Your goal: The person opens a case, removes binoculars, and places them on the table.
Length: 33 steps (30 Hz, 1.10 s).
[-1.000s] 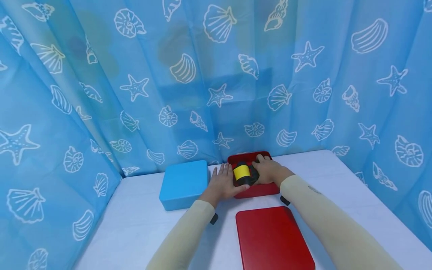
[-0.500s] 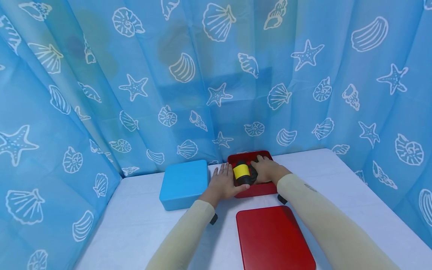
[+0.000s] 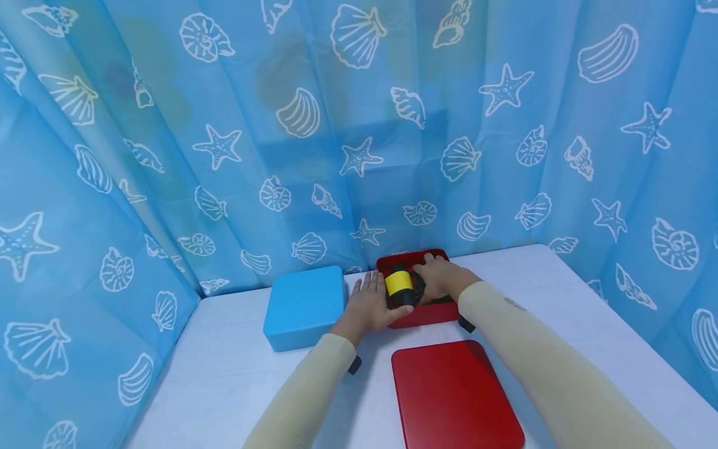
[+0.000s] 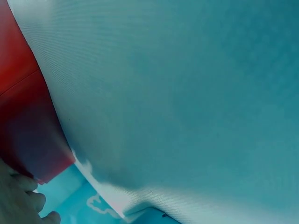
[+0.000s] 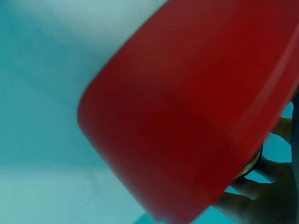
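An uncovered red box point(image 3: 424, 317) stands at the back of the table. In it lies a black object with a wide yellow band point(image 3: 399, 282); its exact kind is unclear. My left hand point(image 3: 367, 307) rests along the box's left side, fingers straight, thumb reaching across the front corner by the object's black end. My right hand point(image 3: 440, 279) reaches in from the right, its thumb and fingers around the object's black right part. Bent fingers point(image 5: 271, 170) show behind the box wall in the right wrist view, near a curved yellowish edge. Their contact is partly hidden.
A closed light-blue box point(image 3: 305, 305) stands left of my left hand. The red lid point(image 3: 455, 396) lies on the white table point(image 3: 224, 374) in front of the red box. A blue shell-patterned curtain point(image 3: 314, 149) surrounds the table on the visible sides.
My right hand has shifted slightly left inside the red box, toward the yellow band. My left hand stays in place. The head view has shifted a little.
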{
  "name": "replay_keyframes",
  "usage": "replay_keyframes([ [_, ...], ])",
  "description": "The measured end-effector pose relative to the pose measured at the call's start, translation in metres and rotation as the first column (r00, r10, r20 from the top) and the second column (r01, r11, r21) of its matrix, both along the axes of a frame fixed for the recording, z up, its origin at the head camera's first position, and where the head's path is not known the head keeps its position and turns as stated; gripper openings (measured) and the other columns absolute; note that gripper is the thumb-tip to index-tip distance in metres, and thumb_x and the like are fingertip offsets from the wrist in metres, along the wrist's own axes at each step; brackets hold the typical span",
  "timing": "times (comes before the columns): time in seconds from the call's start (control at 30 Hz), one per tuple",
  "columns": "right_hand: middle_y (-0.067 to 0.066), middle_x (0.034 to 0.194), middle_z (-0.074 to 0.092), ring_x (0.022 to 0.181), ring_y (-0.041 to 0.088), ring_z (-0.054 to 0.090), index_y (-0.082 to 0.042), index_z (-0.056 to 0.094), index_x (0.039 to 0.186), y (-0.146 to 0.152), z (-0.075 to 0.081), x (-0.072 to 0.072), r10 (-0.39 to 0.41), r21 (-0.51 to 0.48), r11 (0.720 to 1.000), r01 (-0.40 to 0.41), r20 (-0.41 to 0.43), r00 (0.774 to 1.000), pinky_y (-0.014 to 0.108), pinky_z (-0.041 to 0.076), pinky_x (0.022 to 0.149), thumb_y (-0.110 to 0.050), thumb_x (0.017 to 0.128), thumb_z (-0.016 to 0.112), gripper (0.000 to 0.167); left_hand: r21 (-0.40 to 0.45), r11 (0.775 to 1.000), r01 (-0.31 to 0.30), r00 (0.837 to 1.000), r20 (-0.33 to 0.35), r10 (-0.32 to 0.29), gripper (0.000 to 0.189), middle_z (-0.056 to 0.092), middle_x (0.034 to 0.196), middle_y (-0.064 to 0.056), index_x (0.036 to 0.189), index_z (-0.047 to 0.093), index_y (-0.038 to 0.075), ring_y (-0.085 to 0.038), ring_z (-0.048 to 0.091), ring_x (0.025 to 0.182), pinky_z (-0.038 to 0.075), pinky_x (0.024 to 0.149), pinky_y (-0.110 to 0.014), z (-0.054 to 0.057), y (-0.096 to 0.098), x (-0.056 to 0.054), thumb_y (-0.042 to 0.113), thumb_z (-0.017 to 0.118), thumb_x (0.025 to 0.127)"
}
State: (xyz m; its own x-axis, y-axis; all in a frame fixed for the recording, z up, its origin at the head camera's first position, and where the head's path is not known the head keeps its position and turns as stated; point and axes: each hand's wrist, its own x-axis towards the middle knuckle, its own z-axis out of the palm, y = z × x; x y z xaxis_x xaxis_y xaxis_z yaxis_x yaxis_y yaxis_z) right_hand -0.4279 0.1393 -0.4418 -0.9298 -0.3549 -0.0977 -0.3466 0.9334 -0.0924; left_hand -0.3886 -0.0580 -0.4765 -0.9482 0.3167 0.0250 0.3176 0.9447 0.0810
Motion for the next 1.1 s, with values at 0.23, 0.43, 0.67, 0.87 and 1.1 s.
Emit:
replay_keyframes([
  [0.23, 0.017, 0.138, 0.041, 0.122, 0.037, 0.038, -0.018, 0.049, 0.144, 0.001, 0.013, 0.002, 0.014, 0.01, 1.0, -0.014, -0.024, 1.0, 0.058, 0.05, 0.087, -0.048, 0.051, 0.094, 0.107, 0.008, 1.0, -0.004, 1.0, 0.007, 0.004, 0.115, 0.022, 0.159, -0.009, 0.156, 0.016, 0.007, -0.027, 0.019, 0.145, 0.017, 0.115, -0.047, -0.001, 0.001, -0.001, 0.085, 0.043, 0.076],
  [0.43, 0.015, 0.134, 0.042, 0.12, 0.035, 0.039, -0.02, 0.048, 0.145, 0.007, 0.021, 0.001, 0.012, 0.003, 1.0, -0.012, -0.03, 0.999, 0.057, 0.048, 0.091, -0.048, 0.052, 0.094, 0.108, 0.01, 1.0, -0.009, 1.0, 0.023, 0.008, 0.114, 0.021, 0.16, -0.009, 0.156, 0.014, 0.008, -0.028, 0.018, 0.146, 0.018, 0.115, -0.047, -0.001, 0.002, -0.001, 0.084, 0.045, 0.077],
  [0.67, 0.012, 0.134, 0.041, 0.123, 0.034, 0.036, -0.024, 0.046, 0.147, 0.014, 0.03, 0.002, 0.056, 0.017, 0.998, -0.054, -0.097, 0.994, 0.06, 0.044, 0.094, -0.049, 0.049, 0.094, 0.112, 0.018, 1.0, -0.006, 1.0, 0.03, 0.005, 0.114, 0.021, 0.16, -0.009, 0.156, 0.013, 0.007, -0.028, 0.018, 0.146, 0.018, 0.115, -0.047, -0.001, 0.001, 0.0, 0.082, 0.048, 0.077],
  [0.87, 0.012, 0.142, 0.036, 0.13, 0.037, 0.029, -0.028, 0.046, 0.146, 0.03, 0.036, 0.001, 0.047, -0.015, 0.999, -0.05, -0.131, 0.99, 0.065, 0.041, 0.094, -0.05, 0.046, 0.094, 0.114, 0.036, 0.999, -0.012, 0.999, 0.036, 0.011, 0.114, 0.02, 0.16, -0.009, 0.157, 0.012, 0.008, -0.03, 0.018, 0.145, 0.019, 0.115, -0.048, 0.001, 0.002, 0.003, 0.079, 0.053, 0.077],
  [1.1, 0.016, 0.144, 0.032, 0.128, 0.039, 0.03, -0.02, 0.046, 0.146, 0.055, 0.041, 0.0, -0.012, -0.114, 0.993, 0.01, -0.018, 1.0, 0.057, 0.051, 0.084, -0.04, 0.052, 0.096, 0.109, 0.038, 0.999, -0.022, 0.999, 0.034, 0.02, 0.113, 0.02, 0.159, -0.01, 0.156, 0.014, 0.009, -0.032, 0.019, 0.144, 0.025, 0.113, -0.049, 0.003, 0.003, 0.005, 0.076, 0.058, 0.077],
])
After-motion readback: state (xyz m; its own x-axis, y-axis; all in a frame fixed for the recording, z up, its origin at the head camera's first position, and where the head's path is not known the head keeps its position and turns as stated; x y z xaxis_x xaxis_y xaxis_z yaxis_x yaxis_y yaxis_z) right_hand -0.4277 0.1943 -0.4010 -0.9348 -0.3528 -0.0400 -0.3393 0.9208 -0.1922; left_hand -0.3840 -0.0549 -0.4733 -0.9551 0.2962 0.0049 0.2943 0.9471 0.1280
